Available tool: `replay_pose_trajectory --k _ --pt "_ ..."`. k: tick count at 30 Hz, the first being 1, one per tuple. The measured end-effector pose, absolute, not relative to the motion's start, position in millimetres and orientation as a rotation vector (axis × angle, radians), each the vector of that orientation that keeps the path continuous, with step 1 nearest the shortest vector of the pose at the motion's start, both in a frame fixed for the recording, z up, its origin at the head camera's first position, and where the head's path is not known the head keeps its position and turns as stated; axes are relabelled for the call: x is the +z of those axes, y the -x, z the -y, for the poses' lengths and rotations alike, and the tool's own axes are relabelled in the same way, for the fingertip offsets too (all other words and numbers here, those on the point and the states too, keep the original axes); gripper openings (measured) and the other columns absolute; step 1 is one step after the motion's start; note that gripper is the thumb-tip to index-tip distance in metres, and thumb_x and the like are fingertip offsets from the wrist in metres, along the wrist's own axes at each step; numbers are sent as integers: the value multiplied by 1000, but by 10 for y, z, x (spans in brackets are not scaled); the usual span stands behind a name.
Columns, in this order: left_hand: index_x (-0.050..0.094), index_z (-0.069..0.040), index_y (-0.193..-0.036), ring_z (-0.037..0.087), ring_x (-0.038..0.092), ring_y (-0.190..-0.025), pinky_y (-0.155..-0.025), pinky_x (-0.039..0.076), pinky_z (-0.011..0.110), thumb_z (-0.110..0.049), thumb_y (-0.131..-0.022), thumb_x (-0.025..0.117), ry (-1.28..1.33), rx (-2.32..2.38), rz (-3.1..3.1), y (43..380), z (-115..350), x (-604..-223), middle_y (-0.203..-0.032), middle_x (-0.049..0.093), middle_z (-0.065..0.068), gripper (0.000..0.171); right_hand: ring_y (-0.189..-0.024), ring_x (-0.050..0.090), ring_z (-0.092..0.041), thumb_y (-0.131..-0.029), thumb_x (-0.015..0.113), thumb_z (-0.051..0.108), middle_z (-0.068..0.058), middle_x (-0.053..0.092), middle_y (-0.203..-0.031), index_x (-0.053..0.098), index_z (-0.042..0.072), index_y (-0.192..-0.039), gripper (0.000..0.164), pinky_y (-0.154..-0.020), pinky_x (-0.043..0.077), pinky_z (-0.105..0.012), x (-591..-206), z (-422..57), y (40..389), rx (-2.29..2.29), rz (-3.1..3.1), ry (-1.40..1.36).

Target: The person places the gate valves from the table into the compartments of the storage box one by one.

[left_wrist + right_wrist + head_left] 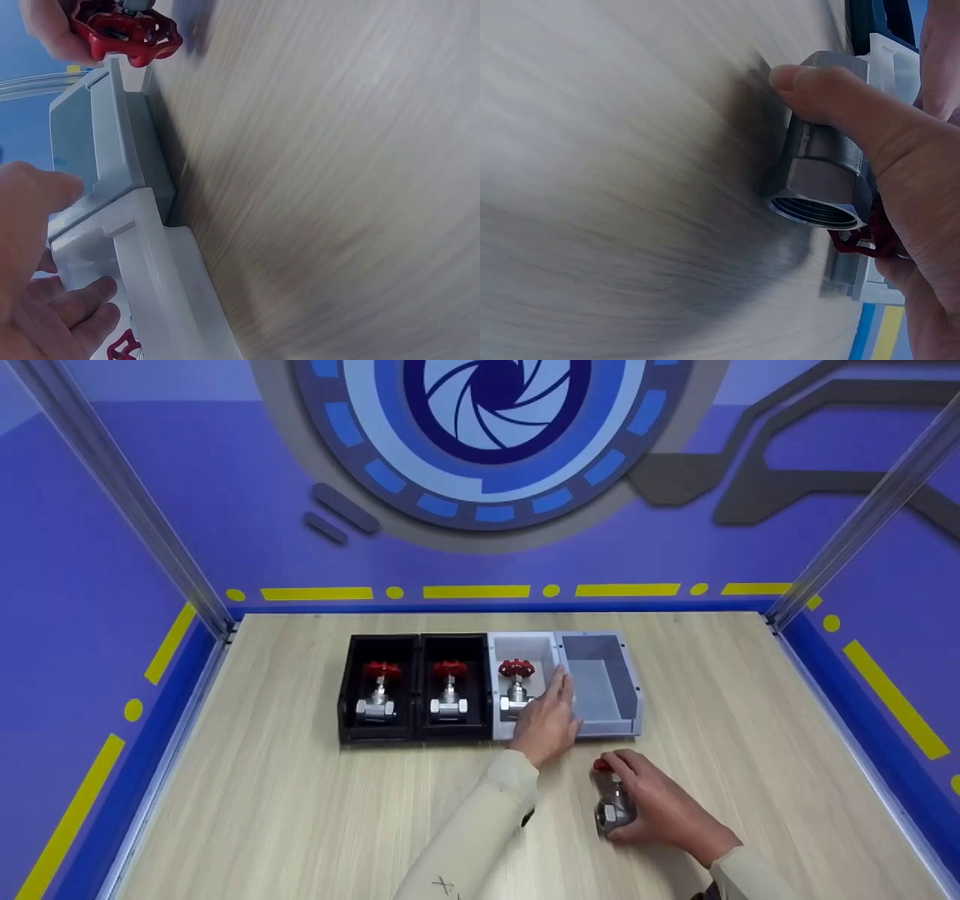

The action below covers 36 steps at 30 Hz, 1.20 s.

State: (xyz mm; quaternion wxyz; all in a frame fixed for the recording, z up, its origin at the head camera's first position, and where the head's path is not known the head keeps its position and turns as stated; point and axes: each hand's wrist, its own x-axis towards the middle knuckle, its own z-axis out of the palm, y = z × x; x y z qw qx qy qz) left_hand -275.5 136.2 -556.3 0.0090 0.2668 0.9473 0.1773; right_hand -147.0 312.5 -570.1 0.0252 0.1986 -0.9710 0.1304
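My right hand (667,810) grips a metal gate valve (616,810) with a red handwheel, low over the table in front of the bins. In the right wrist view, the thumb lies across the valve's steel body (821,161), and its threaded opening shows. Fingers extended, my left hand (546,724) is at the divider between the white bin (529,646) and the grey bin (596,686). Its thumb is on the grey side in the left wrist view; whether it presses the wall I cannot tell. Another valve (516,690) stands in the white bin, partly behind that hand.
Two black bins (379,645) adjoin the white one on the left, holding a valve (377,694) and another valve (449,694). The grey bin ends the row at the right. Panelled walls (465,566) enclose the wooden table (300,810) at the back and sides.
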Motion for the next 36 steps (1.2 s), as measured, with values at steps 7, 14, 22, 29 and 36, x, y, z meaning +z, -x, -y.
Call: replay_pose_trajectory --k 7,14,22,29,36 --pt "28 -7 -152 20 64 -106 -87 53 28 -38 -92 61 -844 549 -2970 2757 -1359 -5572 -162 20 8 75 -119 54 -27 -52 92 37 -15 50 -132 45 1 -139 106 -94 51 -43 -5616 -3124 1516 412 3012 -582" --pt "25 -9 -154 16 64 -92 -74 53 24 -36 -92 61 -820 513 -2960 2765 -1368 -5565 -163 17 7 76 -122 52 -32 -51 94 38 -21 48 -136 43 -1 -141 110 -94 51 -44 -5507 -3139 1602 392 3002 -565" --pt "30 -10 -152 16 64 -81 -69 53 25 -34 -100 48 -823 554 -2980 2757 -1369 -5564 -162 20 6 60 -119 55 -33 -49 95 36 -22 51 -133 44 -1 -140 111 -94 51 -44 -5384 -3154 1695 345 2964 -553" --pt "37 -10 -149 16 63 -69 -59 51 26 -28 -100 47 -869 565 -3036 2763 -1354 -5573 -159 29 7 53 -119 56 -31 -50 95 38 -19 51 -132 45 1 -140 109 -93 52 -42 -5313 -3155 1767 281 2952 -553" --pt "35 -11 -150 17 66 -77 -62 53 26 -30 -102 44 -848 538 -3036 2756 -1353 -5555 -160 28 5 53 -120 55 -31 -51 95 36 -18 50 -134 44 3 -140 108 -94 51 -43 -5254 -3146 1835 278 2950 -568"
